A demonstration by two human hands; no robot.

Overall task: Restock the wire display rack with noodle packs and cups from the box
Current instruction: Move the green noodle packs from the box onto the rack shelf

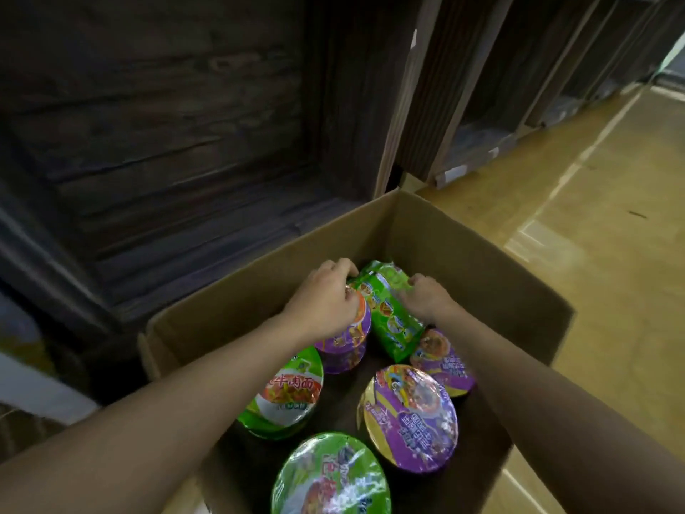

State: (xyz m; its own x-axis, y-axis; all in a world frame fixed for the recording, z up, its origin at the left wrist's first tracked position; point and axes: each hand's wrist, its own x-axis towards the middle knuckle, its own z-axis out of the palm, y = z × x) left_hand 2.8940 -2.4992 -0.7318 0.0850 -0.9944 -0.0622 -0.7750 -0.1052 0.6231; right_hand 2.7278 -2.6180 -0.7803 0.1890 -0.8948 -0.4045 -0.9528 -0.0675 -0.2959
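Nearest, a green-lidded noodle cup (331, 476), with 2 purple-lidded cups (411, 417) and another green cup (285, 391) beyond, all film-wrapped, likely light, slick and easily dented, best taken around the rim. Farther in, a green noodle pack (389, 309) lying in the cardboard box (463, 246), soft and crinkly with brittle contents, gripped by left hand (326, 294) and right hand (426, 294), both curled closed on its far end. No wire rack in view; only dark wooden shelving (166, 105) behind.

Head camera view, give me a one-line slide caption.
Both hands grip a green noodle pack inside a cardboard box of cups.
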